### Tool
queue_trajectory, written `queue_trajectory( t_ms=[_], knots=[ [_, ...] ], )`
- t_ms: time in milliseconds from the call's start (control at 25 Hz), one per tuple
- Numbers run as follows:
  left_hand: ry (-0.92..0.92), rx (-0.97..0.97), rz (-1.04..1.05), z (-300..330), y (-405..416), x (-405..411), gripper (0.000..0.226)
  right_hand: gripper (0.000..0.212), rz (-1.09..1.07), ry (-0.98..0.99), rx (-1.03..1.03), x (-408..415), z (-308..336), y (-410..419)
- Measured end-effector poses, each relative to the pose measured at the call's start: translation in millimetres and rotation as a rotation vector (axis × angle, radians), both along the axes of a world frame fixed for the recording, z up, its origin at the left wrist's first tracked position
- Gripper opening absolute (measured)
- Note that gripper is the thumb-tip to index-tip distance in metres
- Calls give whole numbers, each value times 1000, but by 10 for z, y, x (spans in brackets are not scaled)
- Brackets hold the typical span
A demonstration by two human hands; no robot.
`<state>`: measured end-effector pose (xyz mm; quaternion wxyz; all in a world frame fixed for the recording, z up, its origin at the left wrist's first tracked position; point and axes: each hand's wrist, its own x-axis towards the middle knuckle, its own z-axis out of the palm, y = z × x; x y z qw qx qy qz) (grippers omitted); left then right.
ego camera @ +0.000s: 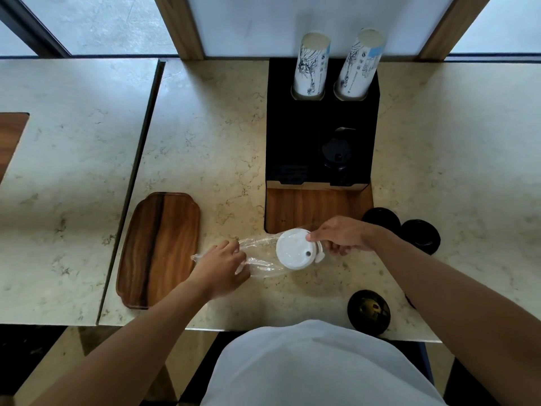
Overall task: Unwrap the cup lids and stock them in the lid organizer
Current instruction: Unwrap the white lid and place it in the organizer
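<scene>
A stack of white cup lids (294,249) lies on its side on the marble counter, its flat top facing left. My right hand (341,235) grips the stack's right end. A clear plastic wrapper (260,260) trails left from the lids, and my left hand (223,266) pinches its loose end. The black lid organizer (292,136) stands just behind, with a dark lid (336,153) in one front slot and two stacks of paper cups (312,68) in its rear holes.
A wooden tray (159,247) lies left of my hands. Black lid stacks (420,235) sit right of the organizer's wooden base (316,206). A dark round lid (369,312) rests near the counter's front edge. A seam splits the counter at the left.
</scene>
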<state>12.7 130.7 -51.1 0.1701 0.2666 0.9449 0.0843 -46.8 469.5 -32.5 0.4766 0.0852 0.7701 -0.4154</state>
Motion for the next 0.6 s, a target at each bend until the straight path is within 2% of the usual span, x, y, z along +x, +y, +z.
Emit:
queue_trajectory(
  t_ms=[120, 200, 280, 400, 600],
  knots=[
    [148, 71, -19, 14, 118, -37, 23, 51, 42, 5, 38, 35, 3, -94],
    [152, 108, -118, 23, 217, -48, 18, 56, 71, 20, 48, 52, 1, -136],
    [87, 109, -171, 4, 282, -46, 22, 54, 67, 45, 43, 70, 1, -157],
    [-5, 55, -126, -30, 303, -39, 32, 46, -1, 89, 17, 89, 4, -148],
    [-33, -24, -100, -76, 241, -20, 46, 33, -112, 113, -42, 101, 6, -80]
  ],
)
